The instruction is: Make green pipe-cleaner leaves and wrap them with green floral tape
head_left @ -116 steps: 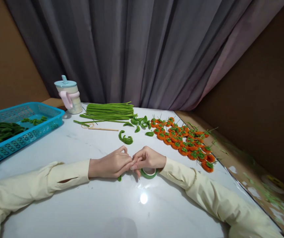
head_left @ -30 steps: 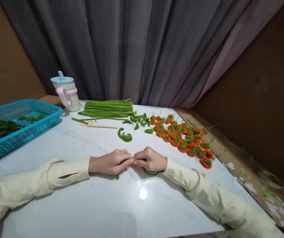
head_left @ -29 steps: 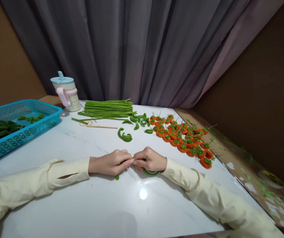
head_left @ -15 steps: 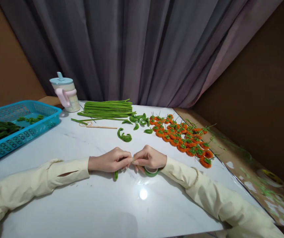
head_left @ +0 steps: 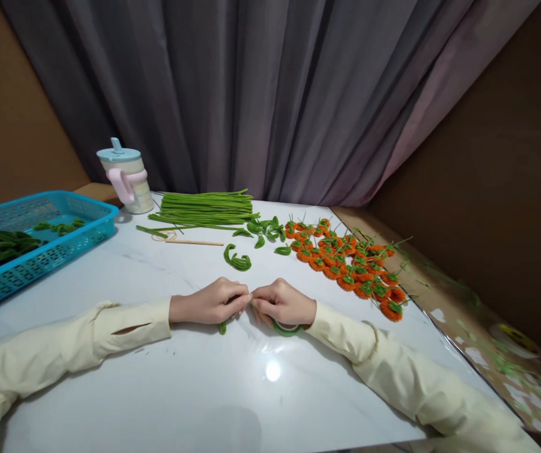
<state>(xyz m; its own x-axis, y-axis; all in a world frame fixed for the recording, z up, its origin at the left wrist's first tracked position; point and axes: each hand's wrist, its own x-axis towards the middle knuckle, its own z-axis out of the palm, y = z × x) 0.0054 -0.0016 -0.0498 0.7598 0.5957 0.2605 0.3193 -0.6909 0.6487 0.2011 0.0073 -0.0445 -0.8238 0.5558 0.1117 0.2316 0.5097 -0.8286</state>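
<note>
My left hand (head_left: 218,301) is closed in a pinch. From beneath it sticks the end of a short green chenille stem (head_left: 223,328), while the rest is hidden by the fingers. My right hand (head_left: 285,301) is also closed, and its thumb and fingertip meet those of the left. Under the right palm shows the rim of a roll of green tape (head_left: 285,329), mostly covered by the hand. What lies between the touching fingertips is too small to make out. Beyond the hands lie curved green chenille leaf pieces (head_left: 239,261).
Orange chenille flowers with green tops (head_left: 346,267) spread at the right. A bundle of green chenille stems (head_left: 207,206), loose leaves (head_left: 270,228) and a thin wooden stick (head_left: 197,243) lie at the back. A blue basket (head_left: 44,264) and lidded cup (head_left: 129,179) stand left.
The hands stay pinched together, with slight finger movement. My right hand has shifted a little left and turned, and less of the tape roll shows beneath it.
</note>
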